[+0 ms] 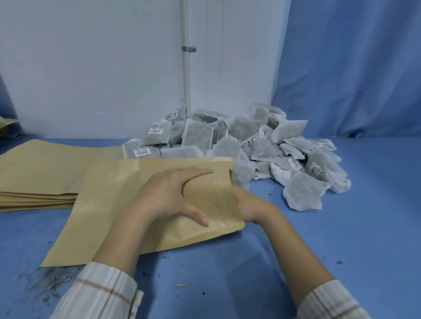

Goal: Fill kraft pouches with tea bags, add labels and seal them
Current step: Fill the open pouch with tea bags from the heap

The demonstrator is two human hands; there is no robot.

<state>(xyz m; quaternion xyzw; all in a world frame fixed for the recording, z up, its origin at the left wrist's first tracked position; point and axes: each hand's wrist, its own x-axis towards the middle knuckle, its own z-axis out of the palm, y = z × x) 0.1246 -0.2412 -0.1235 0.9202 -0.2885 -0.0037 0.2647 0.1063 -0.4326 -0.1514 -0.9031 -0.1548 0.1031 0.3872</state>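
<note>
Tearing is the risk: left hand [169, 196] fingers [199, 172] grip the pouch [120, 203] mouth, right hand [248, 204] fingers hidden inside; forcing it wider could split the seam.

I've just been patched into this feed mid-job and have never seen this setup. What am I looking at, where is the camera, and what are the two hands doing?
There is no machine here: a person works with two bare hands, and the single picture comes from a camera worn on their head, looking forward and down at a blue table.

The left hand lies on top of a kraft pouch, fingers and thumb holding it near its open end. The right hand is at the pouch's mouth, with its fingers hidden behind the paper, so I cannot tell what it holds.

Behind the pouch is a heap of tea bags, some with small white labels. On the left lies a stack of flat empty pouches. Loose tea crumbs are scattered on the table's near side.
</note>
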